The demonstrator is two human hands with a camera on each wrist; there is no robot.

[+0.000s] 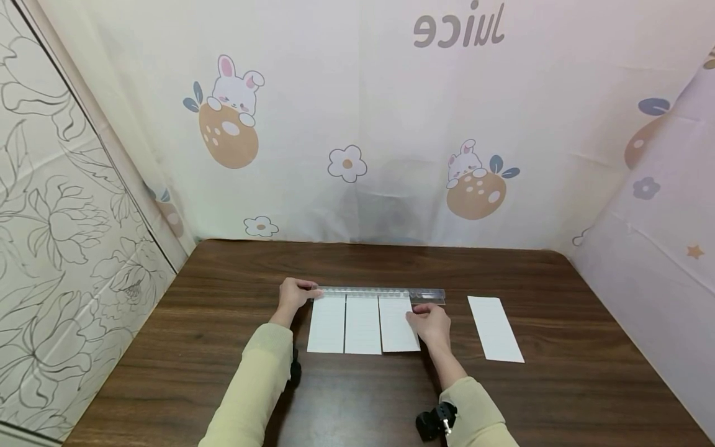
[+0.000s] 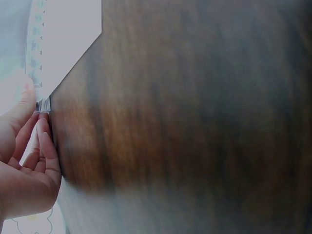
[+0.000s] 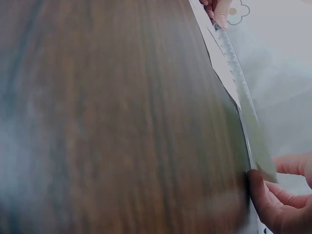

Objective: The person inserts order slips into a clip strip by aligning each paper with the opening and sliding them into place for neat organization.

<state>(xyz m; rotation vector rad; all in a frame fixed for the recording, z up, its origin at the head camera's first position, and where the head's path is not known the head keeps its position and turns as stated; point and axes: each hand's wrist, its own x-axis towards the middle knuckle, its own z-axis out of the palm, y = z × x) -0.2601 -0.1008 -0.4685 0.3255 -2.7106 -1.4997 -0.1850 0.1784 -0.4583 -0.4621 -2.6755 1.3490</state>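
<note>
Three white paper cards lie side by side on the table: a left card (image 1: 326, 324), a middle card (image 1: 362, 326) and a right card (image 1: 396, 329). A clear plastic ruler (image 1: 427, 294) runs along their top edges. My left hand (image 1: 293, 299) pinches the ruler's left end between thumb and fingers; the left wrist view shows this grip on the ruler (image 2: 36, 48) closely. With thumb and fingers, my right hand (image 1: 431, 324) pinches the right card at its right edge, just below the ruler. Its lower corner stands slightly off the wood, over a dark shadow.
A separate white card (image 1: 496, 329) lies tilted on the wooden table (image 1: 357, 397), right of my right hand. Behind the table's far edge hangs a pale printed curtain (image 1: 357, 205). A floral-patterned panel (image 1: 67, 236) borders the left side.
</note>
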